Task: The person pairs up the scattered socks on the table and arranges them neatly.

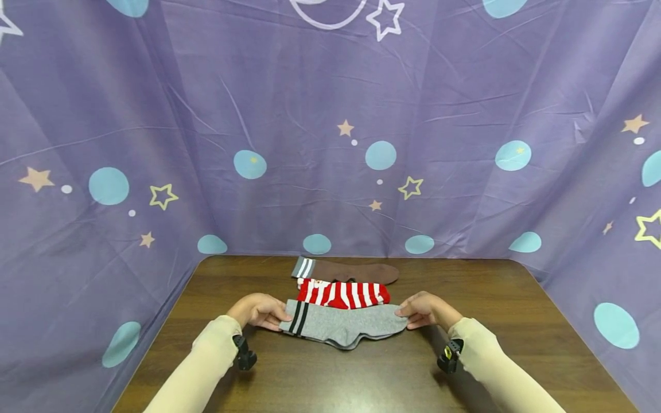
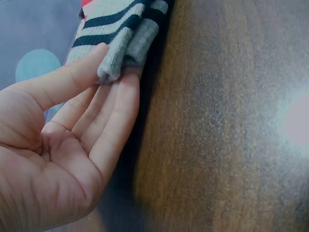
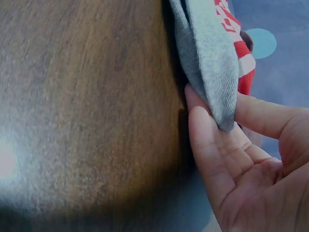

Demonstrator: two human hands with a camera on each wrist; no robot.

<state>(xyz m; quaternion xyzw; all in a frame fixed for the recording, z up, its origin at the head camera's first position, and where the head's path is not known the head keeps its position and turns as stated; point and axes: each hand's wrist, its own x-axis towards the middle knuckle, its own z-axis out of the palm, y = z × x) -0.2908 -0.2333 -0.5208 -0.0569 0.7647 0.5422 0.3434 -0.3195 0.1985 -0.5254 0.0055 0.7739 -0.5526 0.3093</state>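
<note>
A pair of grey socks (image 1: 343, 322) with two black stripes at the cuff lies sideways in front of me, one sock over the other. My left hand (image 1: 264, 311) pinches the cuff end, thumb on top and fingers beneath, as the left wrist view shows at the striped cuff (image 2: 108, 29). At the other end, my right hand (image 1: 423, 310) pinches the toe (image 3: 219, 92) between thumb and fingers. Just behind, partly covered by the grey pair, are red and white striped socks (image 1: 356, 294).
Brown socks (image 1: 356, 272) with a grey, white-striped cuff lie farthest back, near the rear edge of the wooden table (image 1: 341, 378). A purple curtain (image 1: 310, 143) with stars and blue dots hangs behind the table and along its sides.
</note>
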